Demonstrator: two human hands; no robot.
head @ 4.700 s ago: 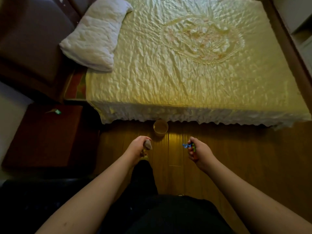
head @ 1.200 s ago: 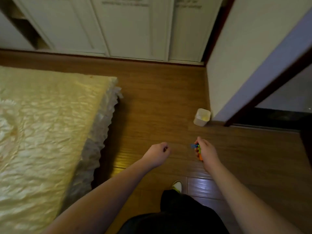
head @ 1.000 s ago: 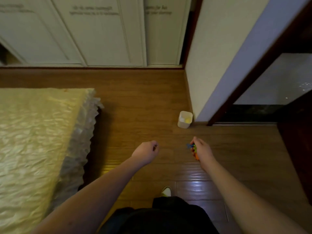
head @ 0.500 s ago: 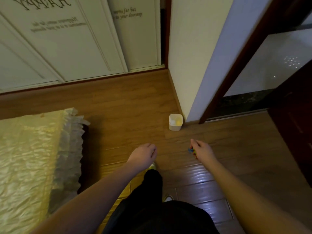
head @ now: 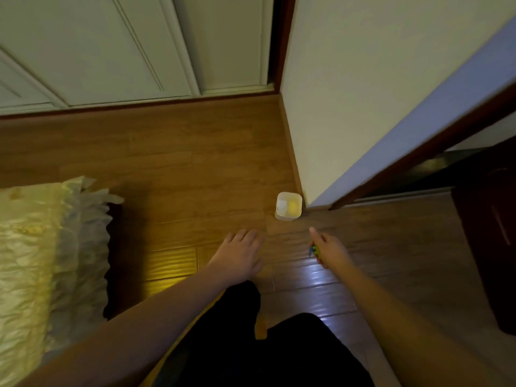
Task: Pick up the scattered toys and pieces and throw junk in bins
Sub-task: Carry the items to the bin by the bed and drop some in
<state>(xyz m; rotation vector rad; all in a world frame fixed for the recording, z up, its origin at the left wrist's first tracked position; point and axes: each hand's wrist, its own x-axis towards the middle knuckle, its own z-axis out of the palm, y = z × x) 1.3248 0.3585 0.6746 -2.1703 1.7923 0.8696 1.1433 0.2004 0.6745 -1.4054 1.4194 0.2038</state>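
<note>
Head view, looking down at wood plank floor point(head: 195, 163). Small white bin point(head: 289, 206) stands on the floor at the foot of the wall corner point(head: 293, 152), just beside the baseboard, something yellowish inside. Left hand point(head: 238, 256) is palm down above the floor, fingers extended and loosely together, holding nothing visible. Right hand point(head: 326, 248) has the index finger stretched toward the bin, remaining fingers curled around small coloured toy pieces point(head: 314, 250), blue and green showing. Bed corner with frilled cover point(head: 81, 233) lies at left. Bare floor is open between bed edge and bin. Dark door frame point(head: 413, 146) runs at right.
</note>
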